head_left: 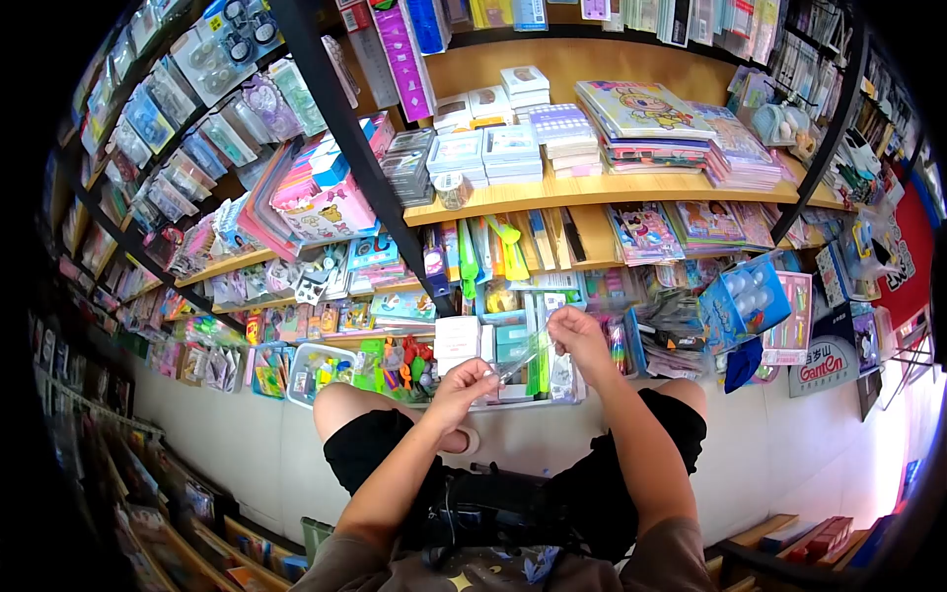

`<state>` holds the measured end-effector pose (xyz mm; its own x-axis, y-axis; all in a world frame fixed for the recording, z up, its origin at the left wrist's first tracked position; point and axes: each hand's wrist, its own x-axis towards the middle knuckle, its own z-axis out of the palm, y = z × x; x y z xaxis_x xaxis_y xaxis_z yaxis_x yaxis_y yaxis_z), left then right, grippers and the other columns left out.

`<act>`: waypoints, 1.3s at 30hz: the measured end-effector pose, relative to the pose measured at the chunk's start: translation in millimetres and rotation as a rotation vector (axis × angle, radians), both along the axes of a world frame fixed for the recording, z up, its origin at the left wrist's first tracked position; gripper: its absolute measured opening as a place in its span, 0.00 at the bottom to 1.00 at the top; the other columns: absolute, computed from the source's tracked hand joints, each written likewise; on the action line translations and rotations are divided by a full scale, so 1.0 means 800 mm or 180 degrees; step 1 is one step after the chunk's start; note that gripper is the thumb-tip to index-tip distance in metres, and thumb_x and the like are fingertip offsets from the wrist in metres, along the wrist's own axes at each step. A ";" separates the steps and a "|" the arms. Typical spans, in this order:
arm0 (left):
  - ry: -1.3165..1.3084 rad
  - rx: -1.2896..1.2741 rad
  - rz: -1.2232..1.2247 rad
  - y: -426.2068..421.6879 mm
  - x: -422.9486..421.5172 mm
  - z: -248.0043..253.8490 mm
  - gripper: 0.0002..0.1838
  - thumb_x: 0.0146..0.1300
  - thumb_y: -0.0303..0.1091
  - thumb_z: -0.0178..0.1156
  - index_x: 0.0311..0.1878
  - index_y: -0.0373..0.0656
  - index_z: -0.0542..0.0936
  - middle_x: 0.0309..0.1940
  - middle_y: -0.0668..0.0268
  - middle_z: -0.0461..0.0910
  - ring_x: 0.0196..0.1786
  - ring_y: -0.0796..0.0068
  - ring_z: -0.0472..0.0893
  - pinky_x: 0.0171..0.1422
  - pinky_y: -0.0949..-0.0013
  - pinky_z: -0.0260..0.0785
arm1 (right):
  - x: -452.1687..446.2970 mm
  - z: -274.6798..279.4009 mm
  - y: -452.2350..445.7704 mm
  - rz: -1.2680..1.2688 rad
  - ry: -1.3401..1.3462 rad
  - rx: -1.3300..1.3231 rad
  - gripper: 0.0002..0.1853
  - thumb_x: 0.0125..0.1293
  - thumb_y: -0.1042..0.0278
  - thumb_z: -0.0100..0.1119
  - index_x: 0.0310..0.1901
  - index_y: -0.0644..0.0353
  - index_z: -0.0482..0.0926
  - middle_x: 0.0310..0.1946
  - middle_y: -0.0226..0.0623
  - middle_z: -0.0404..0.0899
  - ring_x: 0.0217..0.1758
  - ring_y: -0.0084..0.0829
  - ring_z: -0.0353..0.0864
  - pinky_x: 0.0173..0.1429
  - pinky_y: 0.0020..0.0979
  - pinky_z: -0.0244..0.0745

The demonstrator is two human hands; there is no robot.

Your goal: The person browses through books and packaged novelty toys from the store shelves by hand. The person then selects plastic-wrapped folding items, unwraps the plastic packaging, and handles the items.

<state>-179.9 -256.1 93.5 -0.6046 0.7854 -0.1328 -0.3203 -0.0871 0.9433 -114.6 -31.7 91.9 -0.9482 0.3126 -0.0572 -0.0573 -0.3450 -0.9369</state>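
Note:
A thin clear plastic piece, perhaps a small bag or wrapper, stretches between my two hands above the bins. My left hand pinches its lower left end with the fingers closed. Higher and to the right, my right hand has its fingers closed on the other end. What the plastic contains, if anything, is too small to make out. Below it are green items in a bin. A white box stands just behind my left hand.
A white bin of small colourful toys sits at the left. Above are wooden shelves with stacked boxes and books. A blue box is at the right. My knees flank the bins over the pale floor.

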 end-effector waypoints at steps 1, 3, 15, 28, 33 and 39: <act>0.0102 -0.0146 -0.0071 0.001 -0.001 0.003 0.04 0.62 0.29 0.56 0.32 0.43 0.72 0.27 0.74 0.74 0.31 0.87 0.72 0.36 0.81 0.61 | 0.000 0.001 0.005 -0.0089 -0.0036 0.0060 0.02 0.61 0.71 0.56 0.32 0.57 0.73 0.22 0.21 0.71 0.22 0.13 0.64 0.27 0.17 0.60; 0.0302 -0.0426 -0.0217 0.000 -0.002 0.009 0.03 0.62 0.29 0.56 0.33 0.43 0.73 0.26 0.75 0.74 0.30 0.88 0.71 0.34 0.83 0.60 | 0.002 0.003 0.015 -0.0270 -0.0116 0.0191 0.03 0.61 0.71 0.56 0.32 0.57 0.73 0.22 0.20 0.71 0.22 0.12 0.63 0.27 0.16 0.59; 0.0542 -0.0571 0.0017 -0.026 -0.027 -0.014 0.03 0.61 0.27 0.57 0.36 0.40 0.74 0.27 0.73 0.75 0.28 0.87 0.72 0.32 0.81 0.64 | 0.017 0.010 0.036 -0.1261 0.0124 0.0644 0.02 0.61 0.74 0.57 0.34 0.62 0.76 0.22 0.21 0.72 0.23 0.11 0.64 0.26 0.17 0.58; 0.0222 -0.0424 0.1025 -0.043 -0.036 -0.020 0.02 0.63 0.28 0.54 0.33 0.45 0.72 0.22 0.75 0.71 0.24 0.86 0.68 0.28 0.81 0.59 | 0.024 -0.015 0.038 -0.1102 0.0262 0.0901 0.03 0.62 0.74 0.54 0.34 0.62 0.76 0.23 0.25 0.73 0.24 0.12 0.69 0.27 0.18 0.67; 0.0426 -0.0344 0.1227 -0.035 -0.036 -0.020 0.05 0.65 0.32 0.52 0.32 0.46 0.70 0.20 0.76 0.67 0.21 0.88 0.64 0.24 0.82 0.56 | 0.031 -0.003 0.033 -0.0859 0.0110 0.0526 0.03 0.63 0.74 0.54 0.34 0.62 0.76 0.22 0.25 0.73 0.22 0.14 0.69 0.25 0.18 0.67; 0.0841 -0.0448 0.1496 -0.035 -0.040 -0.023 0.04 0.66 0.33 0.51 0.35 0.46 0.71 0.18 0.77 0.66 0.17 0.89 0.61 0.19 0.83 0.52 | 0.033 0.000 0.030 -0.0806 0.0029 0.0604 0.03 0.63 0.74 0.53 0.34 0.62 0.75 0.21 0.25 0.72 0.22 0.15 0.68 0.26 0.19 0.66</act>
<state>-212.1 -284.0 75.2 -0.9125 0.4088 -0.0132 -0.0283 -0.0310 0.9991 -88.2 -7.9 91.9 -0.8390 0.5431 0.0329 -0.1277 -0.1378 -0.9822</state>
